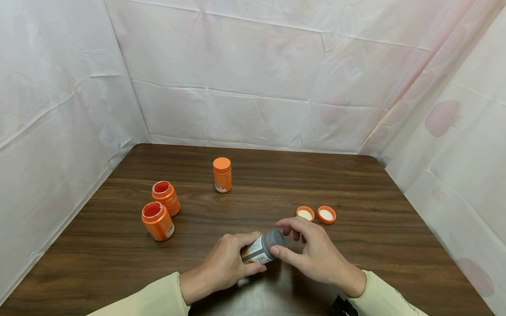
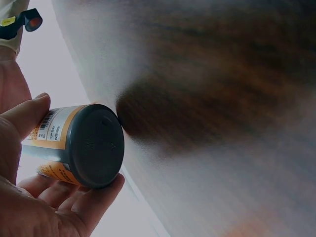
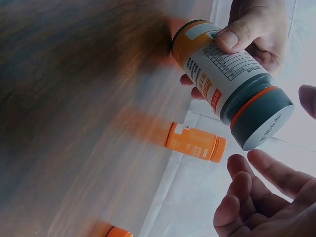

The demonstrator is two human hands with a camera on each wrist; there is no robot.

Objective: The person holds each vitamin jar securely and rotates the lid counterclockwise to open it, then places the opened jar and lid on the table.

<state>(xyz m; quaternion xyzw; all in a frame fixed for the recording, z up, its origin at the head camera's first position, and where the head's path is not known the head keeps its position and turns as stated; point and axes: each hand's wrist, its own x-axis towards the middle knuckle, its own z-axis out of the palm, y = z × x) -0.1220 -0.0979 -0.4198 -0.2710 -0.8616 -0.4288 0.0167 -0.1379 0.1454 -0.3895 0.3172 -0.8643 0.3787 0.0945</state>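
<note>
A grey bottle with a white and orange label lies tilted in the left hand, whose thumb and fingers curl round its body. Its grey cap is on, with an orange ring under it in the right wrist view. Around the cap the right hand spreads its thumb and bent fingers; in the right wrist view its fingers stand apart from the cap. The left wrist view shows the bottle's dark base beyond the left fingers.
Two uncapped orange jars stand at the left of the wooden table. A capped orange bottle stands farther back. Two orange lids lie inner side up beyond the right hand. White sheets hang behind and at both sides.
</note>
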